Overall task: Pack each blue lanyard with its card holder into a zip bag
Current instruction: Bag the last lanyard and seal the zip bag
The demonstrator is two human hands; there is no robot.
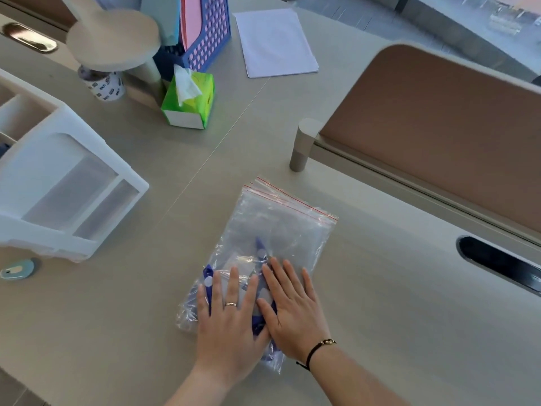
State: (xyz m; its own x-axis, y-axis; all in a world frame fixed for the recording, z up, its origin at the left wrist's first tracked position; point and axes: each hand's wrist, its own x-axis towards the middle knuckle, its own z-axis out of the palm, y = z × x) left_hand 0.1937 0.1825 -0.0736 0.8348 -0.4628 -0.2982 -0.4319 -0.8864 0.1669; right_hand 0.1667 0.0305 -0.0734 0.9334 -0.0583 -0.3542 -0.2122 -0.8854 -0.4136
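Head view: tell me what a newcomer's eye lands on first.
First, the two hands pressing flat at the near centre: the left hand and right hand lie with straight fingers on a clear zip bag with a red seal line, blue lanyard showing through it. Next, the bright green tissue box further back on the desk, and the white drawer organiser at the left.

Under the fingers lay a clear zip bag with a red seal line, blue lanyard showing through it, while beyond the fingertips stood a green tissue box and a blue grid-patterned file holder on the beige desk.
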